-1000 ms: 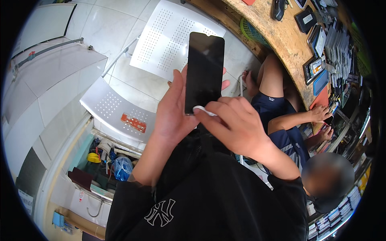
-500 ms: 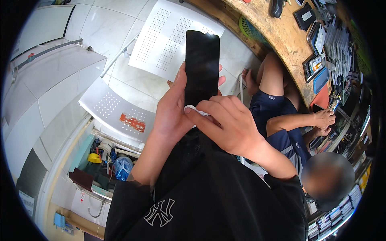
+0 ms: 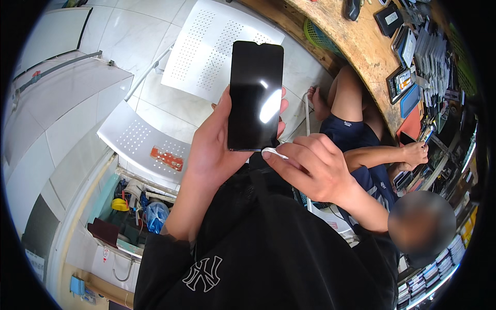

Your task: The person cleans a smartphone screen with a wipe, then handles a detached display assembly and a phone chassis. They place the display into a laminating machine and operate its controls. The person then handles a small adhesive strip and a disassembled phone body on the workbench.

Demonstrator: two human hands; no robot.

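My left hand [image 3: 217, 137] is wrapped round a black smartphone [image 3: 253, 93], thumb along one long edge and fingertips showing past the other. The phone's dark, glossy screen faces me and reflects a bright patch of light. In my right hand [image 3: 312, 165], a small wad of white tissue [image 3: 274, 153] is pinched between thumb and fingers. That tissue touches or lies right beside the phone's near right corner; which of the two I cannot tell.
Beyond my hands stands a white perforated metal chair [image 3: 201, 51]. On the right, another person [image 3: 356, 134] sits at a wooden workbench [image 3: 356, 51] holding a phone. Opened phones and many stacked parts [image 3: 431, 62] cover the bench's far side. An open drawer of tools [image 3: 137, 206] lies at left.
My right hand and the tissue have moved right along the phone's near end to its corner. The phone is tilted differently, and its screen now shows a bright reflection.
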